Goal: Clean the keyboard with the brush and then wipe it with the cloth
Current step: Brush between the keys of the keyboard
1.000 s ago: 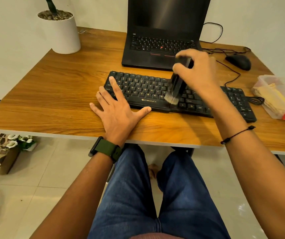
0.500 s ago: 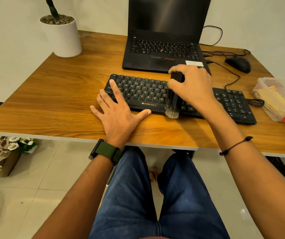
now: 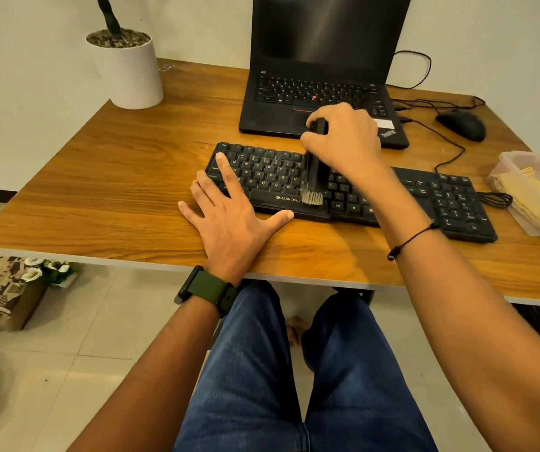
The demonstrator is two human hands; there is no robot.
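- Holding the brush (image 3: 315, 164) in the right hand (image 3: 347, 141), grip curled round its black handle, bristles down on the lower keys of the keyboard (image 3: 425, 194).
- Pressing the left hand (image 3: 229, 216) flat, grip wide, on the keyboard's left end and the counter (image 3: 115, 177).
- Lying in a clear tub (image 3: 506, 158) at the counter's right edge: a yellow cloth (image 3: 536, 197).

The light is warm and rather soft, with a pale streak of glare across the dark laptop screen (image 3: 320, 37). The hands cast faint shadows on the wooden table (image 3: 131, 177). The wide lens bends the table edges, and the brush bristles (image 3: 311, 196) look slightly blurred.
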